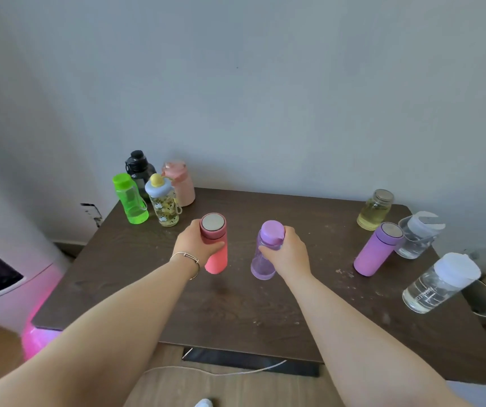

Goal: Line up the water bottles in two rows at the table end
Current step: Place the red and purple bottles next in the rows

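The black bottle is half hidden behind the green bottle.

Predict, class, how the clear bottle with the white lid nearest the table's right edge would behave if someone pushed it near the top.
The clear bottle looks tall for its base, so a push high up would probably tip it. It stands close to the table edge and might fall off. It appears mostly empty, so likely light.

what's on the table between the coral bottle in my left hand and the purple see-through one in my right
Nothing. In the head view, only bare brown table shows between the coral bottle and the purple bottle.
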Demonstrator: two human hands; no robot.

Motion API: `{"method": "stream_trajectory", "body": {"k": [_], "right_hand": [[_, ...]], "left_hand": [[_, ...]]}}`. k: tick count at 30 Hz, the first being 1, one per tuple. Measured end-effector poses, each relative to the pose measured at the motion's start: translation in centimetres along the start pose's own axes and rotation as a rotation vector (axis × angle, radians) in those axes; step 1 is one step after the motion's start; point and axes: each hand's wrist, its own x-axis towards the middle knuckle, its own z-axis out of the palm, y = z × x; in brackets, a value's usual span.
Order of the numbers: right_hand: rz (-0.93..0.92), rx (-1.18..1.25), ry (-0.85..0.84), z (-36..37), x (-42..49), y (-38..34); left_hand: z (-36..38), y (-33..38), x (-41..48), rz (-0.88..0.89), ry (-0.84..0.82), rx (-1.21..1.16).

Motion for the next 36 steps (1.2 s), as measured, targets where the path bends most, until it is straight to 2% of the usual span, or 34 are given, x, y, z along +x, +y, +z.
{"method": "stream_trajectory", "body": {"k": [10, 22, 29, 36], "right_hand": [[-0.076, -0.052, -0.057, 8.8, -1.5, -8.3], [-0.008, -0.061, 0.022, 22.2, -2.1, -19.0], [0.027, -0.064, 0.062, 26.7, -1.0, -21.8], [0.034, -0.074, 0.033, 29.5, 1.7, -21.9]], "left_hand": [[-9.9, -6.7, 0.8, -0.021, 0.111, -0.05], [-22.0, -16.8, 7.9, 0.058, 0.028, -0.005], [-24.4, -19.9, 12.0, 0.063, -0.025, -0.021], [-23.4, -21.7, 15.8, 0.02, -0.05, -0.009]]}}
